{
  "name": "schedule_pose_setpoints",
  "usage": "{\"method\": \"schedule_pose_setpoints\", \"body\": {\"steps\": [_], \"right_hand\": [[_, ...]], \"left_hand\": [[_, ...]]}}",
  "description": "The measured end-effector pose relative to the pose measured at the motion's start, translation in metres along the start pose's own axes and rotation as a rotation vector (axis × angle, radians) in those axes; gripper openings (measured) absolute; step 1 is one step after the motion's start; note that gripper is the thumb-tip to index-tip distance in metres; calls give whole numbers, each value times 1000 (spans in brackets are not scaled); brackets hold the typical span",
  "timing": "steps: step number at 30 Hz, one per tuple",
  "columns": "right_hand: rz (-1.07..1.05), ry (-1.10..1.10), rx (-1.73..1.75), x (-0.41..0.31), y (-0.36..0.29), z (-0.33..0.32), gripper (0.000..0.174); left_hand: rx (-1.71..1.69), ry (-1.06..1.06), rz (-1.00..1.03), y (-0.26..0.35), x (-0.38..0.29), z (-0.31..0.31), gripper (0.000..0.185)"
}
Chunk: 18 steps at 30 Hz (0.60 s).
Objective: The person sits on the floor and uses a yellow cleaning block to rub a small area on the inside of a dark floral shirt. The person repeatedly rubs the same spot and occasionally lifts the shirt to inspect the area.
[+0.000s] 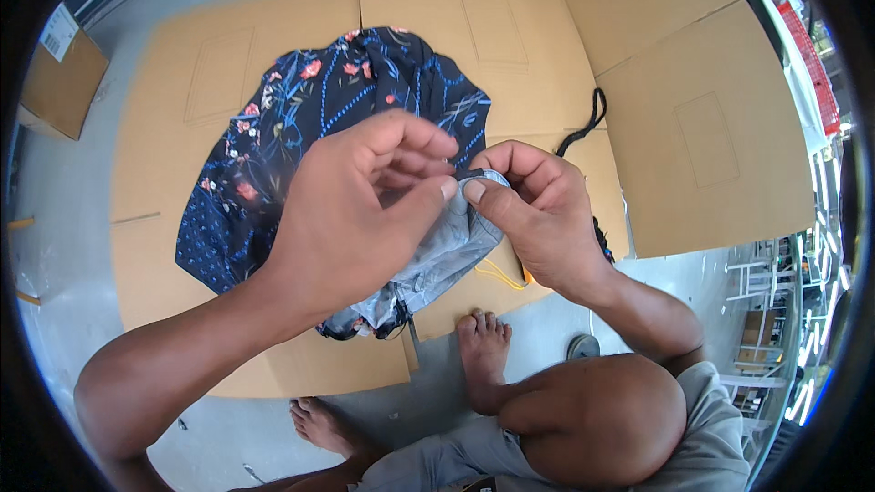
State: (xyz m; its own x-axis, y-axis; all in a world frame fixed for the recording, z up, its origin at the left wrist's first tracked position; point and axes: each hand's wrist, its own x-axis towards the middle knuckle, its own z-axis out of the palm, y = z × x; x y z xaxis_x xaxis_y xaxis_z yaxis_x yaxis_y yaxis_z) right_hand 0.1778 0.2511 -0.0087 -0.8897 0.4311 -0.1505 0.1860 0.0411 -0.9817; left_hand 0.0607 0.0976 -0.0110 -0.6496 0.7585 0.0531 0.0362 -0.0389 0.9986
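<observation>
Dark navy fabric printed with flowers and blue dotted lines lies spread out in front of me. Its pale grey-blue side or lining faces up near my hands. Between thumb and fingers, my right hand pinches a folded edge of this pale cloth, where a small dark strip shows. My left hand hovers just left of that edge, slightly blurred, its thumb and curled fingers apart. No object shows between them. Part of the garment is hidden under my left hand and forearm.
Flattened cardboard covers the floor under the cloth, with a raised flap at right. A black braided cord, a yellow loop of string and a carton lie around. My bare feet are close to the cardboard's near edge.
</observation>
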Motion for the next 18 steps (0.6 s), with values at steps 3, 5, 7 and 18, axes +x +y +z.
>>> {"method": "schedule_pose_setpoints", "body": {"steps": [3, 5, 7, 18], "right_hand": [[19, 46, 126, -5, 21, 2, 9], [27, 64, 226, -7, 31, 2, 10], [55, 78, 277, -8, 36, -1, 11], [78, 143, 419, -8, 52, -1, 10]], "left_hand": [[90, -44, 23, -20, -1, 10, 13], [51, -30, -39, -26, -1, 13, 13], [34, -12, -72, -29, 1, 16, 15], [64, 12, -192, -32, 1, 27, 16]]}}
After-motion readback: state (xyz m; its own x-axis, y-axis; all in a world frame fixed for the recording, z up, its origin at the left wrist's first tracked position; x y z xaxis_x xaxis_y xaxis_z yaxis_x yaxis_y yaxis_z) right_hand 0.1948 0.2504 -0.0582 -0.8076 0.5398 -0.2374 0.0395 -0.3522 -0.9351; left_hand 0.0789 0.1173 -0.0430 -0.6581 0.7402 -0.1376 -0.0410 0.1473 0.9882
